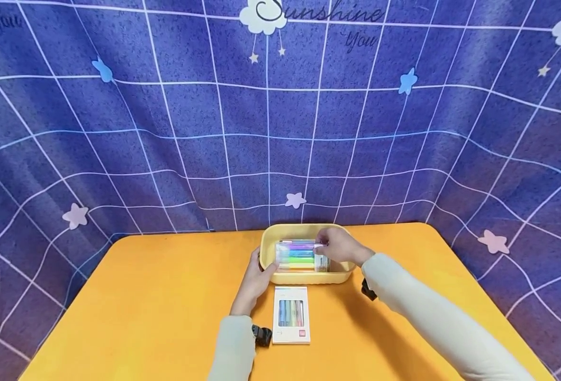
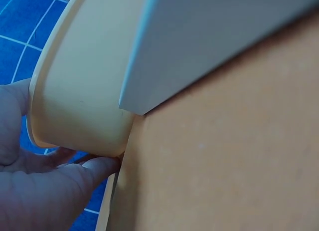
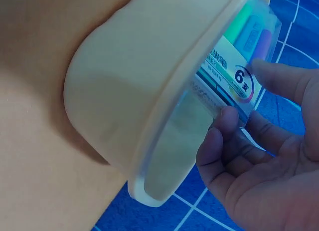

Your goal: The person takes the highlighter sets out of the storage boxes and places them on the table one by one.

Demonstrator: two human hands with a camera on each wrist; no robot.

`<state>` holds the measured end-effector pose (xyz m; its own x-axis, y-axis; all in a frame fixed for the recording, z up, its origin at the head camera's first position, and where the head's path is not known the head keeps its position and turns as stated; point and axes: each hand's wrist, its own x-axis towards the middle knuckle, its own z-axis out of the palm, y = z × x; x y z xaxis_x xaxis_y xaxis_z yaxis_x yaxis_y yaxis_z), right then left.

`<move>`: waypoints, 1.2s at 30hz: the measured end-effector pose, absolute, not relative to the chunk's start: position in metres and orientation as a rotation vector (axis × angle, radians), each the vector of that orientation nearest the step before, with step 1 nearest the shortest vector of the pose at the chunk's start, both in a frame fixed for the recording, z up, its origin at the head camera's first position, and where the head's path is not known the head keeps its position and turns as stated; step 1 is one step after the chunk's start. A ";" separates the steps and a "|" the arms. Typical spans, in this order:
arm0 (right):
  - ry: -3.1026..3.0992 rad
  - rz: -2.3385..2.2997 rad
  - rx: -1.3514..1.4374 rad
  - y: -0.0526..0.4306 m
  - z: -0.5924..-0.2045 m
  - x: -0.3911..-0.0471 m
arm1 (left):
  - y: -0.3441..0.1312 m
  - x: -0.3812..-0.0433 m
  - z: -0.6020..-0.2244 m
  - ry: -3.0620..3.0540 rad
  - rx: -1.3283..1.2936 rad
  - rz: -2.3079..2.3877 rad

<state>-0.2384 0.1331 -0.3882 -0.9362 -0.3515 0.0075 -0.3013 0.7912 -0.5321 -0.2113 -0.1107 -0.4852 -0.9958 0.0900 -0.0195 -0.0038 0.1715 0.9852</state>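
A pale yellow plastic basin (image 1: 304, 278) stands at the table's far edge, with a clear pack of highlighters (image 1: 296, 254) in several colours inside it. My left hand (image 1: 255, 281) holds the basin's left end, thumb at the rim and fingers around the outside. In the left wrist view the fingers of my left hand (image 2: 45, 191) lie against the basin's lower corner (image 2: 79, 101). My right hand (image 1: 341, 247) reaches over the basin's right side and pinches the pack's right end. The right wrist view shows the thumb and fingers on the printed end of the pack (image 3: 239, 74).
A white windowed box of pens (image 1: 292, 332) lies on the orange table (image 1: 166, 307) just in front of the basin, beside my left wrist. Behind the table hangs a blue curtain (image 1: 190, 153) with white grid lines.
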 end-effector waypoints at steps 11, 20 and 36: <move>2.890 -0.653 -0.663 0.137 -0.382 -0.235 | -0.111 -0.210 -0.484 2.332 0.075 1.986; 2.860 -0.716 -0.710 0.139 -0.378 -0.232 | -0.110 -0.211 -0.482 2.328 0.040 1.991; 2.817 -0.806 -0.874 0.146 -0.380 -0.231 | -0.111 -0.209 -0.480 2.329 0.042 1.983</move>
<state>-0.2306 0.1458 -0.3805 -0.8335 -0.5476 0.0732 -0.5034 0.6982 -0.5090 -0.2087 -0.1110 -0.4801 -0.9962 0.0740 -0.0450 -0.0327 0.1604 0.9865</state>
